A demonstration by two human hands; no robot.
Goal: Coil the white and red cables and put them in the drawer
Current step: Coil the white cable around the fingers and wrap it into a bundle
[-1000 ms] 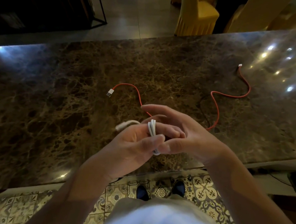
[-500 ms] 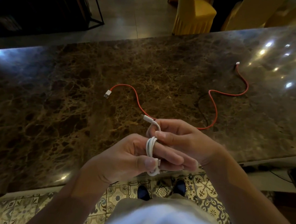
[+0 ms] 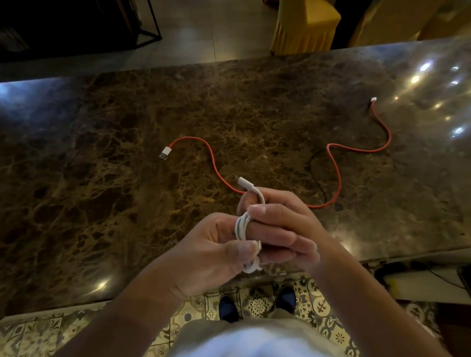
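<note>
The white cable [image 3: 242,225] is wound in several loops round the fingers of my left hand [image 3: 210,248], whose thumb presses the lower end of the coil. My right hand [image 3: 284,220] grips the free end, and its white plug sticks out above the fist. The red cable [image 3: 331,167] lies uncoiled in a wavy line on the marble table [image 3: 91,169], one white plug at the left, the other at the far right. Part of it runs behind my right hand. No drawer is in view.
The table's near edge runs just under my hands, above patterned floor tiles [image 3: 257,306] and my shoes. Yellow-covered chairs [image 3: 304,22] stand beyond the far edge. A dark metal frame [image 3: 145,10] is at the back left. A dark thin cable [image 3: 315,177] lies near the red one.
My right hand has brought the last loose length of white cable over my left fingers and closed round it. The plug end now points up and left. The red cable has not moved.
</note>
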